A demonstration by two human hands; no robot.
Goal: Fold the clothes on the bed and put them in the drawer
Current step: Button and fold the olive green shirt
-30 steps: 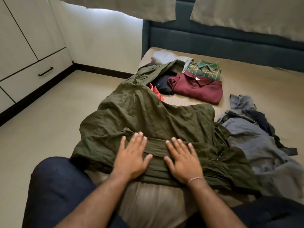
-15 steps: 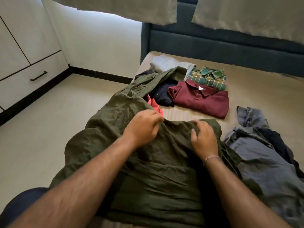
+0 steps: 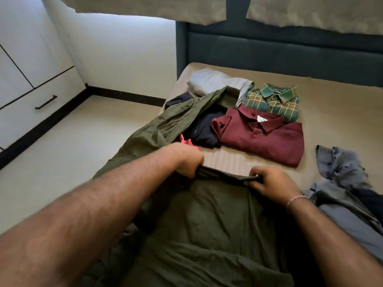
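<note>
Nearest to me, filling the lower middle of the frame, I see the crumpled olive-green cotton garment [image 3: 209, 235] spread over the beige bed sheet [image 3: 331, 112], its far edge bunched into a dark ridge across the centre. My left hand [image 3: 186, 162] grips the left end of that ridge, fingers [image 3: 191, 171] curled down around the fabric. My right hand [image 3: 271, 183] pinches the right end, its fingers [image 3: 253, 181] clenched on the cloth, and a thin pinkish thread bracelet [image 3: 296, 198] sits on that wrist. Both forearms reach in from the bottom corners.

At the right edge, just beside the green garment, lies a rumpled heap of slate-grey clothing [image 3: 339, 195] with something darker tucked in it. A long part of the green garment runs away toward the upper left, over a small bright red-pink piece of cloth [image 3: 184, 141] and beside a dark navy garment [image 3: 204, 131].

Farther up the bed, the folded maroon polo shirt [image 3: 267, 139] lies flat, touching the navy piece on its left. Behind it sits the folded green and yellow plaid shirt [image 3: 273, 100], and to its left a folded pale grey garment [image 3: 211, 83]. The dark teal padded headboard [image 3: 279, 50] stands beyond.

In the upper left of the frame, across the cream floor [image 3: 68, 150], I see the white wardrobe drawer with a black bar handle [image 3: 46, 102], closed.
</note>
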